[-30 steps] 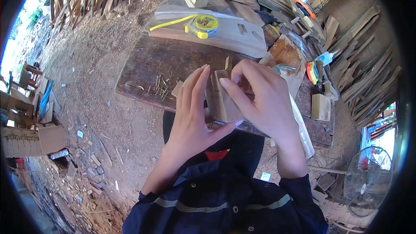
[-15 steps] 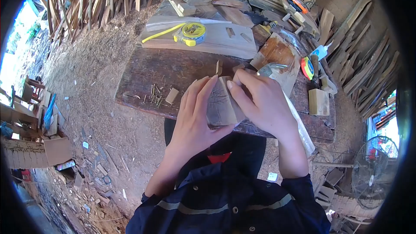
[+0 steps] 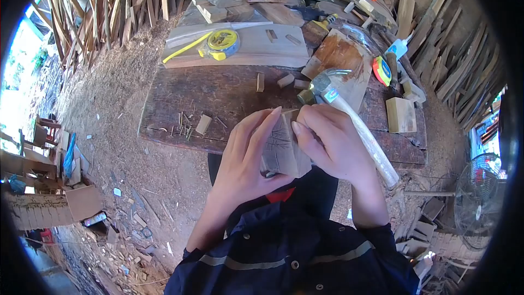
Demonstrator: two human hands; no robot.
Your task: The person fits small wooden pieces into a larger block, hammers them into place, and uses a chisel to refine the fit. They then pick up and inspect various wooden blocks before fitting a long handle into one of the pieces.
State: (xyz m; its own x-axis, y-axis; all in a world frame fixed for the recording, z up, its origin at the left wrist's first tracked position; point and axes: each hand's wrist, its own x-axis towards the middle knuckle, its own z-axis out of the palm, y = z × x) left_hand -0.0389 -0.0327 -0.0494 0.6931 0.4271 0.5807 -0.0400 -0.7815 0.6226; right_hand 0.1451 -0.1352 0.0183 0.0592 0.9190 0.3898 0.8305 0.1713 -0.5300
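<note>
A wooden block (image 3: 279, 150) with dark pencil-like marks on its face is held between both hands near the table's front edge. My left hand (image 3: 245, 155) wraps its left side, thumb below and fingers at the top. On the right side, my right hand (image 3: 335, 142) has thumb and fingers bent against the block's upper edge; what its fingertips pinch is too small to tell. A hammer (image 3: 357, 125) lies just beyond and beside my right hand, its head up and to the left. Small wood pieces (image 3: 260, 82) rest on the dark table (image 3: 213, 90) behind the block.
A yellow tape measure (image 3: 222, 42) lies on a pale board (image 3: 251, 49) at the back. To the right are a red-and-yellow tape measure (image 3: 382, 71), a glue bottle (image 3: 398, 48) and a thick wood block (image 3: 401, 114). A fan (image 3: 479, 202) stands at the far right.
The view has shifted, so the table sits further left and more of the hammer shows. Both hands and the block are slightly lower, nearer the body.
</note>
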